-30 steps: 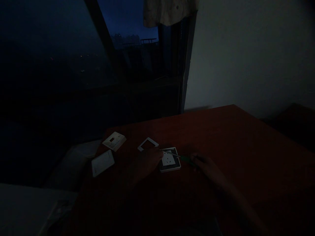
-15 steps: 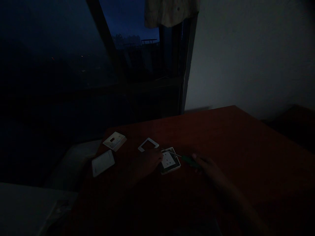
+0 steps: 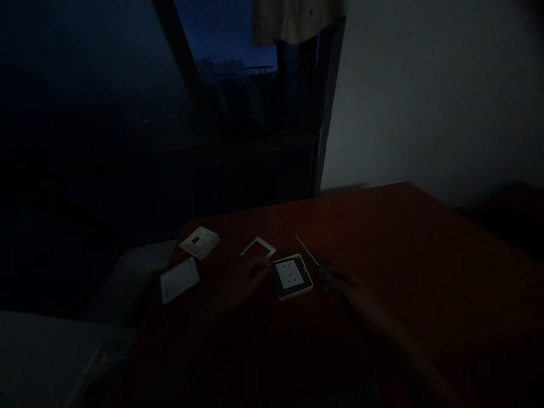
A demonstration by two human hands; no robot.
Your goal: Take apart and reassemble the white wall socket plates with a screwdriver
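A wall socket (image 3: pixel 290 274) with a white centre lies face up on the table, its outer rim part exposed. My right hand (image 3: pixel 346 286) is wrapped round the green handle of a screwdriver (image 3: pixel 306 250), whose thin shaft points up and left, clear of the socket. My left hand (image 3: pixel 249 275) is at the socket's left edge, its fingers bent. It covers the lower part of a white square frame (image 3: pixel 266 245). In the dark I cannot make out whether those fingers hold anything.
On the red-brown table (image 3: pixel 382 226), a pale square box (image 3: pixel 199 242) with a small dark opening lies at the far left. A white rectangular phone-like thing (image 3: pixel 180 280) is nearer the left edge. Behind stand a dark window (image 3: pixel 238 113) and a pale wall (image 3: pixel 425 96).
The screwdriver tip has lifted off the socket's top edge and swung up and away. My left hand has drawn back leftward, uncovering the socket's left side.
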